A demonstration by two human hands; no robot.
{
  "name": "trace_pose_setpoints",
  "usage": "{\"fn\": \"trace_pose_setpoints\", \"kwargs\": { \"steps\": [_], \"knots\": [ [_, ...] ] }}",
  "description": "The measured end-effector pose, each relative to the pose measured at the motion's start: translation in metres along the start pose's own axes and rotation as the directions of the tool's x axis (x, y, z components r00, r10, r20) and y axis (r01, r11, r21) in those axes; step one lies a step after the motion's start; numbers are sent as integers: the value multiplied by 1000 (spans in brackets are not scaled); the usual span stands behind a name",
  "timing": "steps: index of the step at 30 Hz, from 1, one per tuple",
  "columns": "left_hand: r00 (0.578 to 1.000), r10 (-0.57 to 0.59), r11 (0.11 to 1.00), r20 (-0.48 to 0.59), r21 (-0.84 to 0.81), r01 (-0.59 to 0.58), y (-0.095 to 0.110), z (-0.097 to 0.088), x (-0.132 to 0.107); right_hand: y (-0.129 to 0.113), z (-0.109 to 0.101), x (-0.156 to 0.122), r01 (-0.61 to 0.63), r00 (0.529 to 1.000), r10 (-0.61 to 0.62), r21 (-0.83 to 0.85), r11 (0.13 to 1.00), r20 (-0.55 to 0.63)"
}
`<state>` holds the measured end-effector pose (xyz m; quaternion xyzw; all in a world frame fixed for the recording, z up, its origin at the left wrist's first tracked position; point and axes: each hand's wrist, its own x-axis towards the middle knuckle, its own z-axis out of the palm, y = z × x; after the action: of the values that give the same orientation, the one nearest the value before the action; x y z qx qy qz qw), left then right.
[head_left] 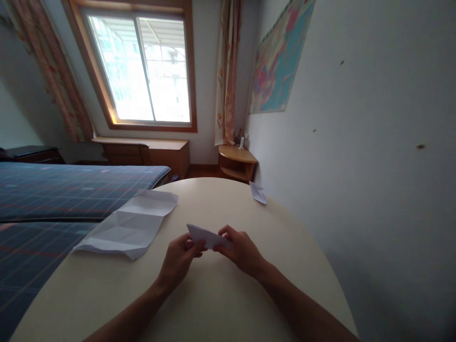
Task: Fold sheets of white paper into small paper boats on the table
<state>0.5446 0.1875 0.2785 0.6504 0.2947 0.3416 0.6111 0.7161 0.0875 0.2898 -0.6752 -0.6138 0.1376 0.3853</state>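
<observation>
A small piece of folded white paper (206, 235) is held between my two hands, tilted, over the middle of the round table. My left hand (181, 254) pinches its lower left part, with the thumb on the near face. On the right end of the paper, my right hand (240, 247) grips with thumb and fingers, hiding that end. To the left lies a larger creased sheet of white paper (131, 223), unfolded, its lower edge bent up. A small folded paper piece (258, 193) rests near the far right edge of the table.
The round cream table (285, 285) stands close to a white wall (374, 204) on the right. A bed with a blue plaid cover (71, 187) adjoins its left side. Beyond are a wooden corner shelf (238, 154) and a low wooden desk (167, 149) under the window.
</observation>
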Motion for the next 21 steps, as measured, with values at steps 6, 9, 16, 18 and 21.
{"fn": "trace_pose_setpoints", "kwargs": {
  "steps": [6,9,16,18,21],
  "knots": [
    [1000,-2,1000,-29,-16,2,-2,-1,1,1,-2,0,19,1000,-19,-25,1000,7],
    [999,-8,1000,-52,-28,7,-5,-3,3,2,-7,1,20,999,-19,-23,1000,42],
    [996,-77,995,-34,-69,74,-2,-3,4,2,-12,1,11,998,-14,48,999,69],
    [995,-92,993,-35,-76,89,0,-3,3,3,-11,0,12,998,-16,61,998,65],
    [994,-102,992,-38,-79,98,1,-3,3,3,-9,0,9,998,-12,43,999,57]
  ]
}}
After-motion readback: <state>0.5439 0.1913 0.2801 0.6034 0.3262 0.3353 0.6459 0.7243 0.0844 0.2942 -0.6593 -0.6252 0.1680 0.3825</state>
